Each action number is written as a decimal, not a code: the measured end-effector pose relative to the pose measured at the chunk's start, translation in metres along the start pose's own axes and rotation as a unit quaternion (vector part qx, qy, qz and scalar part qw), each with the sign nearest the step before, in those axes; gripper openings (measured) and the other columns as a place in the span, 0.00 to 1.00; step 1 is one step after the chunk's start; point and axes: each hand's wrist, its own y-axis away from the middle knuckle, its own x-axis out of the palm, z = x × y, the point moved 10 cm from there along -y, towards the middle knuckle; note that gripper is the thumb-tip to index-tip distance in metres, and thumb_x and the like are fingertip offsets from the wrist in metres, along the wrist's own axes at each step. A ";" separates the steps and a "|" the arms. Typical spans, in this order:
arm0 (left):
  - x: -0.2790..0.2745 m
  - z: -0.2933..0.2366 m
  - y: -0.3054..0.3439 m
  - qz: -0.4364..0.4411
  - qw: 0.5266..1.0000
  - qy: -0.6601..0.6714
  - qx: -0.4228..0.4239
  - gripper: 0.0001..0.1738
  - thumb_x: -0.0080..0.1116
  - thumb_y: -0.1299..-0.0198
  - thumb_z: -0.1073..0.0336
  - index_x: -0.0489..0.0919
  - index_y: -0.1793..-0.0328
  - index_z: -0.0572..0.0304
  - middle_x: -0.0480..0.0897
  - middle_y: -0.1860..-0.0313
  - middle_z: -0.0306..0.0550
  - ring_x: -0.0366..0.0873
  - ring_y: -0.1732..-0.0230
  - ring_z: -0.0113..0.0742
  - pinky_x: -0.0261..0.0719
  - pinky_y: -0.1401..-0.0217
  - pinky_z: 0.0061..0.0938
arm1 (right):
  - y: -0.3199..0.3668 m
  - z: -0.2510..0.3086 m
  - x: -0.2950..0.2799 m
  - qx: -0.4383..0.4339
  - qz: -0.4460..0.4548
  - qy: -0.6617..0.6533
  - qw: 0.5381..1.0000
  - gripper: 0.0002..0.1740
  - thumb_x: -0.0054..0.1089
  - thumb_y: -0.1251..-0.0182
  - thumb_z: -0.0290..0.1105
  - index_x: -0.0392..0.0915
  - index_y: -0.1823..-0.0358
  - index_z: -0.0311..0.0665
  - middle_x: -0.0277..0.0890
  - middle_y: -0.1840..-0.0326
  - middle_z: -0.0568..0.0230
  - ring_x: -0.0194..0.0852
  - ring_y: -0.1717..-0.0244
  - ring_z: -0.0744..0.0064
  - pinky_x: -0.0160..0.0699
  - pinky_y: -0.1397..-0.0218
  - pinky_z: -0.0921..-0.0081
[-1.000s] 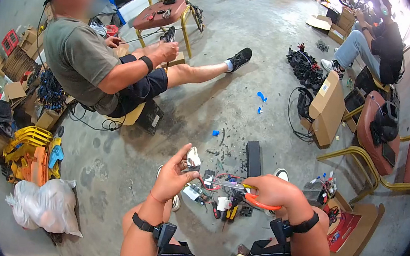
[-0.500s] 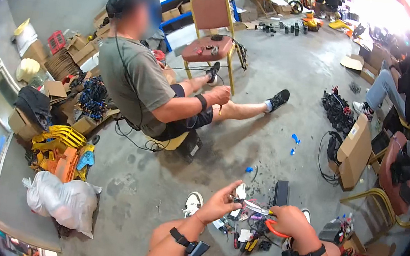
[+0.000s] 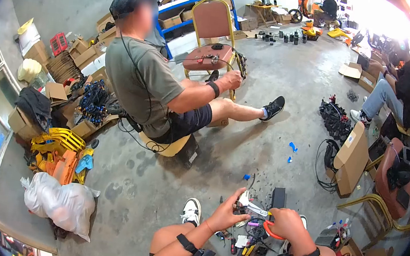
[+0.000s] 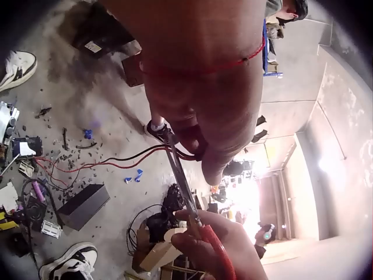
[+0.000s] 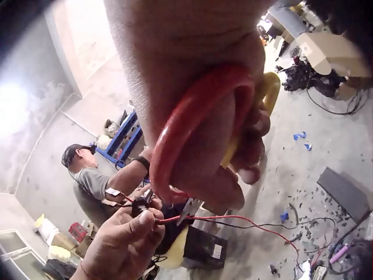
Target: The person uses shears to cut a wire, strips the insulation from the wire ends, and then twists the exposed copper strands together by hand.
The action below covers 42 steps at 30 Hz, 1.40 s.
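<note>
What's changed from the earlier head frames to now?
Head view swung left from the first frame. Grey-shirted person: raised hand moved up, toward the chair. Left hand and right hand look closer together. Nothing visibly let go: left still holds the wires, right the scissors. Black box stayed put.

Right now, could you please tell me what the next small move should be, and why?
Probably squeeze the scissors in the right hand gently: their blades appear to lie across the red wire, just beyond the left hand, which pinches the dark part at its end. I cannot tell whether the black wire is between them too.
</note>
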 end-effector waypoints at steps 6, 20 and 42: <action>0.003 -0.007 0.002 -0.019 0.995 -0.088 0.039 0.44 0.77 0.43 0.66 0.65 0.22 0.62 0.75 0.49 0.43 0.73 0.55 0.28 0.77 0.47 0.27 | 0.002 0.002 -0.003 0.006 0.010 -0.017 1.000 0.21 0.65 0.40 0.46 0.84 0.54 0.37 0.85 0.63 0.45 0.86 0.59 0.45 0.84 0.55 0.52; 0.016 -0.016 0.000 -0.122 0.959 -0.244 0.074 0.39 0.77 0.45 0.49 0.74 0.38 0.69 0.78 0.55 0.52 0.80 0.58 0.40 0.80 0.53 0.33 | -0.002 0.017 0.013 -0.017 -0.098 0.078 0.992 0.10 0.61 0.42 0.34 0.78 0.64 0.35 0.83 0.68 0.49 0.87 0.69 0.51 0.85 0.67 0.58; -0.009 0.044 -0.002 -0.270 0.959 -0.044 -0.073 0.42 0.80 0.46 0.50 0.62 0.43 0.67 0.79 0.60 0.45 0.76 0.62 0.26 0.81 0.58 0.25 | 0.012 0.084 0.014 -0.097 -0.235 0.281 0.926 0.21 0.58 0.38 0.33 0.80 0.45 0.32 0.79 0.66 0.64 0.80 0.63 0.67 0.77 0.65 0.73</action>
